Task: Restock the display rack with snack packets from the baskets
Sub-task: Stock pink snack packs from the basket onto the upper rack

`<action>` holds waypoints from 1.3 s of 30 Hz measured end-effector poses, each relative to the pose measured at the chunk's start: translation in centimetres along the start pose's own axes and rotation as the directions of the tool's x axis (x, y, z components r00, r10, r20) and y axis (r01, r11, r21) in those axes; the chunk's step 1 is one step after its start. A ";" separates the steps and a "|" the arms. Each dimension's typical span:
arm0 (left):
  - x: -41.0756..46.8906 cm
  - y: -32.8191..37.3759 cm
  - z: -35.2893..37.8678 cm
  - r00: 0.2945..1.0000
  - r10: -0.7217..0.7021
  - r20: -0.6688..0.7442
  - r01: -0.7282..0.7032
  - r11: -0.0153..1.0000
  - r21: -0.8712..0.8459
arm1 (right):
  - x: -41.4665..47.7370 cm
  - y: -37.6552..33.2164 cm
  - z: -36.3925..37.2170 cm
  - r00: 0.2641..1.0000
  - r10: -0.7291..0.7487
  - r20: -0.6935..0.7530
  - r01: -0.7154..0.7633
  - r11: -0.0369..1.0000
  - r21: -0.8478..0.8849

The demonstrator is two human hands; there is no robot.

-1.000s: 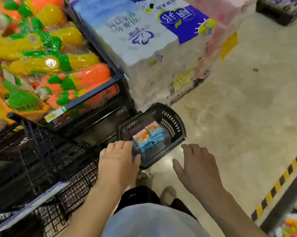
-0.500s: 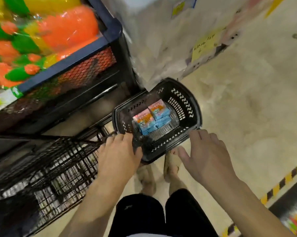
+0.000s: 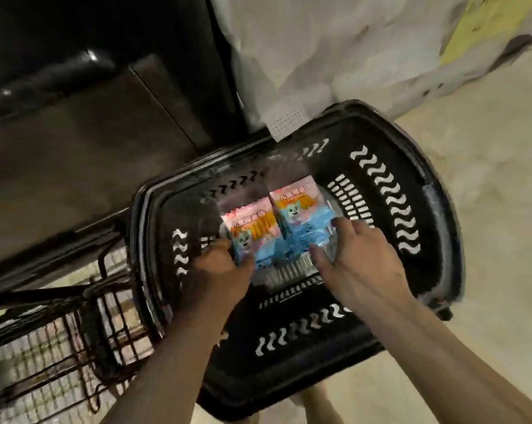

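- left hand (image 3: 219, 267): at 7 o'clock of the snack packets (image 3: 277, 224), thumb on their near-left corner. Fingers are dark and blurred, so I can't tell the grip.
- right hand (image 3: 359, 261): at 4 o'clock of them, fingers spread, tips lying on the clear wrap, no pinch seen.
- packets lie in the middle of the basket (image 3: 442, 209), between the hands, side by side on an 8-to-2 o'clock line. Both hands are about equally near.
- my read: two-hand squeeze and lift.
- packet count under the wrap is unclear; wire rack (image 3: 59, 347) at 8 o'clock is blurred.
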State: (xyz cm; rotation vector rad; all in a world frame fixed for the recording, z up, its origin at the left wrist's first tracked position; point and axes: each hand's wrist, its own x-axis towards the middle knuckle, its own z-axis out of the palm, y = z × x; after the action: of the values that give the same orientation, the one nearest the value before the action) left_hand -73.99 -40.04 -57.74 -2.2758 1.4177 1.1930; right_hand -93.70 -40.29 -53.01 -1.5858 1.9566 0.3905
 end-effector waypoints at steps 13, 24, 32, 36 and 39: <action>14.8 -2.0 10.9 0.955 -0.281 -0.097 0.239 0.919 -0.313 | 17.3 1.9 12.3 0.991 0.089 -0.097 -0.084 0.995 0.048; 14.4 -3.1 12.2 0.964 -0.266 -0.022 0.162 0.648 -0.744 | 19.6 2.8 13.9 0.976 0.192 0.101 -0.213 0.760 0.613; 9.3 -2.2 8.3 0.981 -0.195 0.010 0.115 0.533 -0.838 | 13.5 3.6 9.5 0.974 0.105 0.200 -0.225 0.383 0.896; 4.6 -1.5 4.5 0.991 -0.128 -0.025 0.043 0.502 -0.864 | 7.7 4.0 5.1 0.976 0.049 0.210 -0.215 0.310 0.926; 0.4 -0.1 0.7 0.997 -0.048 -0.064 -0.032 0.490 -0.871 | 2.5 4.0 0.6 0.987 0.049 0.150 -0.158 0.261 0.952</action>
State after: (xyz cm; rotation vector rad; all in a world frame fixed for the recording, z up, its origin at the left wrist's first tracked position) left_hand -74.19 -39.89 -58.51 -2.9387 0.8419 2.2367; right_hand -97.66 -40.97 -55.52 -0.5543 1.6045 -0.6493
